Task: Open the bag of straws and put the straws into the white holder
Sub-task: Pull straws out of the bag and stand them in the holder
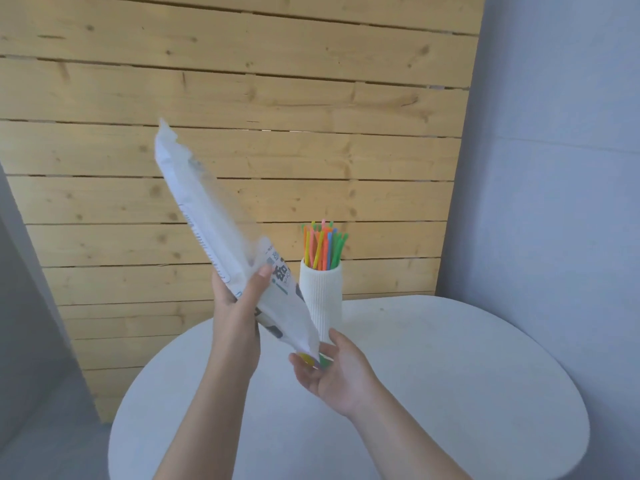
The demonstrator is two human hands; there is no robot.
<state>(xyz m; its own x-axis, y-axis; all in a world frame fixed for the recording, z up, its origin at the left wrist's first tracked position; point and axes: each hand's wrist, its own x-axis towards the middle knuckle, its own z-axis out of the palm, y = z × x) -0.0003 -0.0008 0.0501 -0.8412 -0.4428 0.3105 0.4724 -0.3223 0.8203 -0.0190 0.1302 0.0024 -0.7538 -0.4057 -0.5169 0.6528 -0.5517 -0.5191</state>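
Your tilted bag [221,237] slants across the left of the white holder [321,299], which stands at the table's [450,375] far edge just before the wooden wall [242,98]. Straws [323,245] fill its mouth. Right and near of it, bare tabletop lies open.

Bright, even daylight, soft and diffuse, with no hard glare. Only faint shadows on the white table [450,358], lying just under the ribbed holder [320,292]. Cool bluish cast over the grey walls [554,168]. Slight overall softness; motion blur on the tilted bag [214,216], its print smeared and unreadable. Strong wide-angle distortion: wooden planks [242,98] bowed and leaning inward toward the frame edges.
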